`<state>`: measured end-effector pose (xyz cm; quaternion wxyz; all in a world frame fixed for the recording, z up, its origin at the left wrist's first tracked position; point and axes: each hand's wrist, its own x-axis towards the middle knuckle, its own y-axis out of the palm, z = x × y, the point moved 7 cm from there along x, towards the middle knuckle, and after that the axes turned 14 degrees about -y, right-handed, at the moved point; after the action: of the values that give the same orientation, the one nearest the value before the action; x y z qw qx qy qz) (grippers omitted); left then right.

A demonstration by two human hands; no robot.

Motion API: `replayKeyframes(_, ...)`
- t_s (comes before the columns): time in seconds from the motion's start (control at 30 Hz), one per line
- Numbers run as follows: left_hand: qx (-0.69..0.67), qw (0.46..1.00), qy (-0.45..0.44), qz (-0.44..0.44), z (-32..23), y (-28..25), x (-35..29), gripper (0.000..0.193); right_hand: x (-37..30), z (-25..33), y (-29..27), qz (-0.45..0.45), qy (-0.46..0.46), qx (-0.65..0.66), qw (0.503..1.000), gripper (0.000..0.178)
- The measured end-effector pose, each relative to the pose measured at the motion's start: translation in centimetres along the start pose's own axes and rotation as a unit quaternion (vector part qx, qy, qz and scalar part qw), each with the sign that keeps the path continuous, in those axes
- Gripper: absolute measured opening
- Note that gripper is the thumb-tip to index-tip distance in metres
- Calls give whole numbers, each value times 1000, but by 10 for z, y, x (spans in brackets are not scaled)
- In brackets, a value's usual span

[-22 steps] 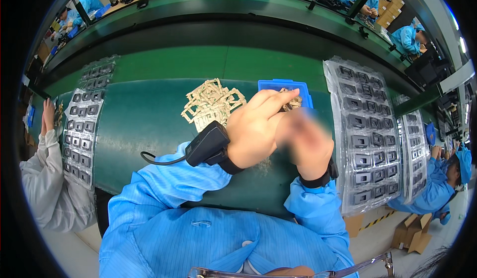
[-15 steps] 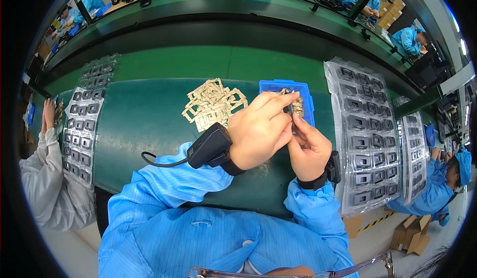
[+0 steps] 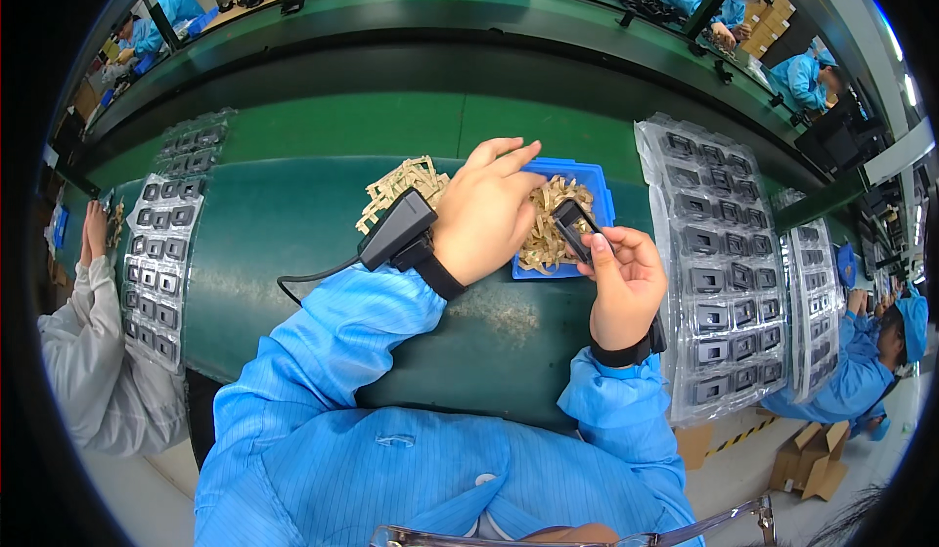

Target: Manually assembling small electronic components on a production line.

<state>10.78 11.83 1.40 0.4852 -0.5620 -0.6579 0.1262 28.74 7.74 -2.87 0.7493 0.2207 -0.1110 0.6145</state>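
My right hand (image 3: 629,288) pinches a small black plastic frame (image 3: 568,217) with a rectangular opening, held tilted over the blue bin (image 3: 603,183). Inside that bin lies a heap of beige strip-like scraps (image 3: 541,244). My left hand (image 3: 489,213) is at the bin's left edge, back of the hand up and fingers stretched apart; its thumb is hidden and nothing shows in it. Partly behind this hand, a pile of flat beige frame-shaped pieces (image 3: 401,187) lies on the green work surface (image 3: 259,244).
Clear plastic trays (image 3: 696,314) of black frames stand at the right, beside another tray stack (image 3: 814,283). More such trays (image 3: 156,219) line the left. A raised green ledge (image 3: 391,63) crosses the back. Co-workers sit around; one in a white sleeve (image 3: 93,322) is at far left.
My hands have parted. The left hand has moved left and slightly up, away from the black frame. The right hand keeps the frame, now more visible, and has shifted slightly right.
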Motion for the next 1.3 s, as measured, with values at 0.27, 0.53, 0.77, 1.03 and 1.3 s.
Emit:
replayKeyframes(0.27,-287,940,30,181,-13,5,2,19,-5,6,10,68,-20,5,997,15)
replayKeyframes(0.53,-114,978,73,161,-20,2,-16,19,-6,2,4,41,0,-26,999,9)
replayKeyframes(0.77,-184,962,-49,196,-16,9,-14,19,-6,-7,0,48,61,43,996,17)
replayKeyframes(1.03,-81,990,19,112,-34,-6,-22,27,-18,11,13,142,65,37,987,22)
replayKeyframes(1.3,-104,959,94,247,-13,-69,-113,24,9,174,-97,51,-49,-247,966,13)
